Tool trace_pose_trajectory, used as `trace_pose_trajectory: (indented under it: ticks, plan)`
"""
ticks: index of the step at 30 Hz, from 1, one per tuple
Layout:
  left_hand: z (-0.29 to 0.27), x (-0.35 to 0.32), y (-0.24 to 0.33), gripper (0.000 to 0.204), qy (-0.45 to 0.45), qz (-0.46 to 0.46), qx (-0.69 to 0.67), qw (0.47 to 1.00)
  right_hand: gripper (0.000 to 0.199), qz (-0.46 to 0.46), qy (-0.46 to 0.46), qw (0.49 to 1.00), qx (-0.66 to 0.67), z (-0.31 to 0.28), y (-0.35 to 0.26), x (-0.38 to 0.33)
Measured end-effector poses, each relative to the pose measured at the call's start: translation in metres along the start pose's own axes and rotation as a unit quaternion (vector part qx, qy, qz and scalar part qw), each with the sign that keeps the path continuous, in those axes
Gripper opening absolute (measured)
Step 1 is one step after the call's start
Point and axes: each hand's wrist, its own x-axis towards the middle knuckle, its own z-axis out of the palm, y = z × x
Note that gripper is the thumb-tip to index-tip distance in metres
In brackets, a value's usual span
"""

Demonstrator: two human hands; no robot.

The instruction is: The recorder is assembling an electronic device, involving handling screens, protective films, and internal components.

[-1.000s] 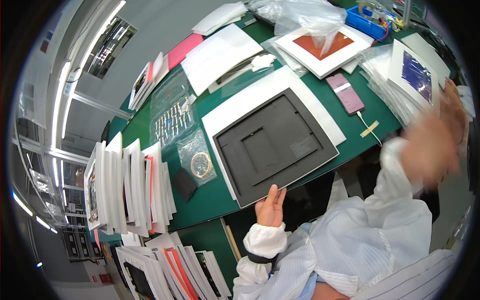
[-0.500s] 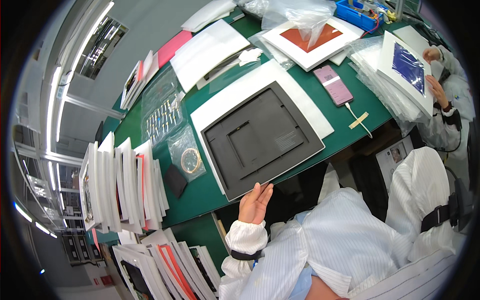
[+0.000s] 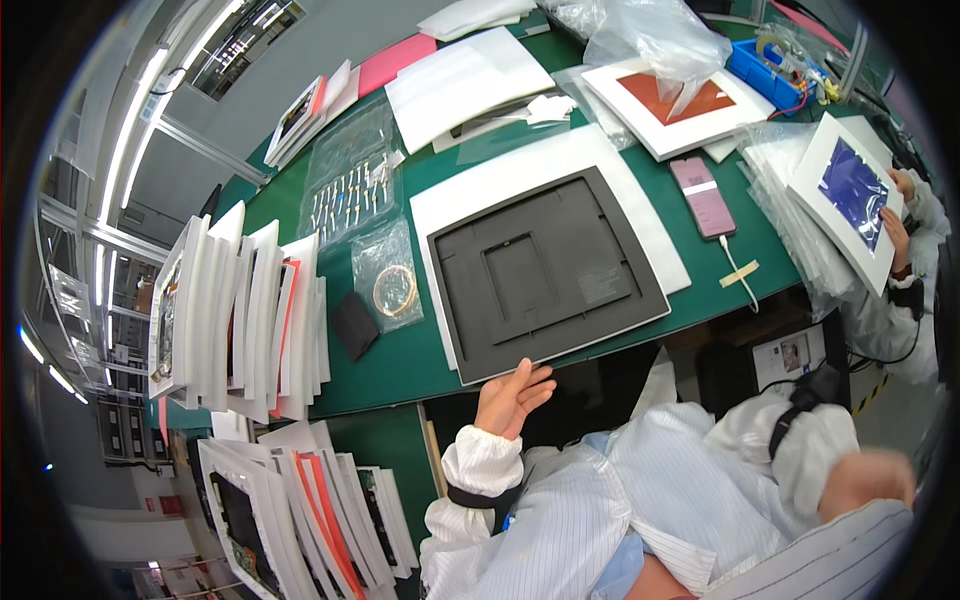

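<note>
A black rectangular frame back panel with a raised inner recess lies on a white foam sheet at the bench's near edge. Just below its near edge is my left hand, palm turned up and fingers stretched out, holding nothing; whether the fingertips touch the panel I cannot tell. Far from the panel, at the lower right beside my leg, my right hand is smeared by motion, so its fingers cannot be made out.
Upright stacks of framed panels stand at the left. A bag holding a coiled cable, a tray of small parts, a charging phone and a blue bin surround the panel. A co-worker's hands hold a white-framed blue panel.
The view has shifted, so the bench sits differently in the picture. My right hand and forearm have come into view at the lower right. My left hand stays by the black panel.
</note>
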Motion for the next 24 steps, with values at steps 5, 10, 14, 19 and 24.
trace_pose_trajectory:
  ticks: [5,10,14,19,24]
  plan:
    - [0.025,0.015,-0.011,0.035,-0.039,0.009,0.156,0.987,0.017,0.546,-0.191,0.620,-0.529,-0.078,0.103,-0.125]
    - [0.014,-0.006,0.021,0.029,0.141,0.410,0.256,0.864,0.016,0.582,-0.341,0.536,-0.507,-0.212,0.157,-0.191]
    - [-0.016,0.030,0.058,0.033,0.295,0.488,0.164,0.805,0.018,0.590,-0.439,0.424,-0.528,-0.249,0.163,-0.200]
    - [-0.034,0.063,0.052,0.034,0.268,0.453,0.062,0.848,0.026,0.628,-0.385,0.454,-0.501,-0.254,0.148,-0.208]
    - [-0.029,0.065,0.050,0.032,0.328,0.469,0.063,0.818,0.029,0.558,-0.481,0.399,-0.546,-0.244,0.150,-0.213]
